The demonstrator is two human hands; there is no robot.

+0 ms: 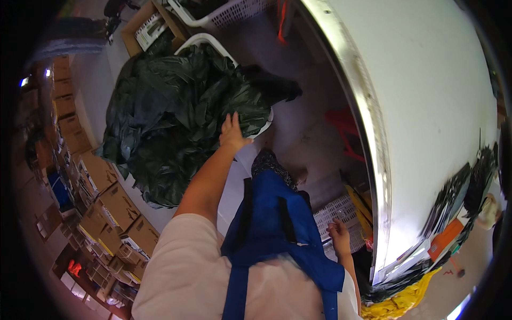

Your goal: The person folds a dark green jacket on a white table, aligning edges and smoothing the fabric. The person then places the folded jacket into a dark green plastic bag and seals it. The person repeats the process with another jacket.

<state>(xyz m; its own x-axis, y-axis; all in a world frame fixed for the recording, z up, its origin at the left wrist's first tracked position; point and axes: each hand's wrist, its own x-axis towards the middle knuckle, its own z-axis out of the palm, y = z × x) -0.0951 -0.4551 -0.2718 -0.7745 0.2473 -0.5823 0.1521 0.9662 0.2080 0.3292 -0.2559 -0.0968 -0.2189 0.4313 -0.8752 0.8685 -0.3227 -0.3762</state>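
Note:
My left hand (233, 134) reaches forward, its fingers spread against the right side of a big heap of dark green plastic bags (170, 101). The heap is crumpled and glossy. It spills over a white plastic basket (213, 40), whose rim shows behind it and at its right side. My right hand (339, 234) hangs low at my right side, beside a white slatted basket (333, 216). Its fingers are bent together, and anything between them is too small to make out.
A cardboard box (154, 29) and another white basket (234, 16) stand beyond the heap. At the right is a white tabletop (426, 106) with a metal edge, with a red stool (344, 125) under it. Stacked cartons (120, 205) line the left. Yellow bags (402, 298) lie lower right.

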